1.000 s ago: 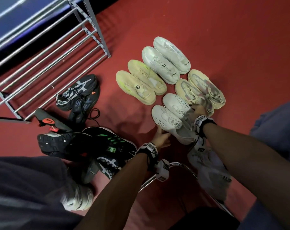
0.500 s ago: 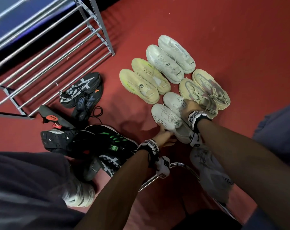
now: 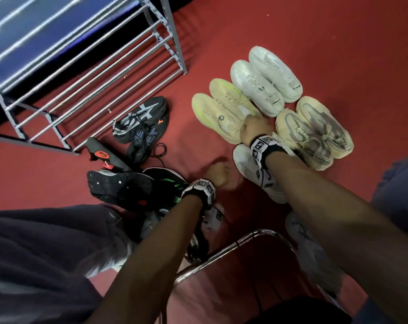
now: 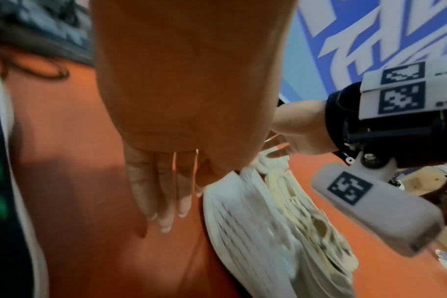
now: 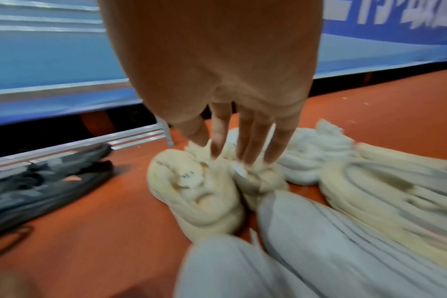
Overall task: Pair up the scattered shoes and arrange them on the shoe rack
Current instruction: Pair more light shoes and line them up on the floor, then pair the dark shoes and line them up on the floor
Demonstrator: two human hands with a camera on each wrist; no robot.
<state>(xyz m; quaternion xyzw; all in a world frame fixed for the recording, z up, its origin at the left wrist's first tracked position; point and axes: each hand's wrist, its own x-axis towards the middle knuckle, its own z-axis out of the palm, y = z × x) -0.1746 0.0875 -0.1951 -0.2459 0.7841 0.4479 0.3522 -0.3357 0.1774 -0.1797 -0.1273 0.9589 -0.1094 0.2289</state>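
The metal shoe rack (image 3: 93,73) stands on the red floor at the upper left. Right of it lie a white pair (image 3: 266,78), a yellow pair (image 3: 221,108), a beige-grey pair (image 3: 315,134) and a second white pair (image 3: 252,169) partly under my right arm. My right hand (image 3: 254,127) reaches down with straight fingers (image 5: 253,145) touching the heel openings of the yellow pair (image 5: 199,191). My left hand (image 3: 218,174) hovers with straight fingers (image 4: 161,191) over bare floor, just left of the nearer white pair (image 4: 255,231), holding nothing.
A black pair (image 3: 142,127) lies by the rack's foot. Closer to me, an upturned black shoe (image 3: 121,185) and a black-green shoe (image 3: 168,181) are jumbled together. A chrome chair frame (image 3: 245,249) and my legs fill the near edge. A blue banner (image 5: 51,60) stands behind the rack.
My right hand has left the nearer white pair and moved forward onto the yellow pair. My left hand has come off the white shoe and drawn back to the left.
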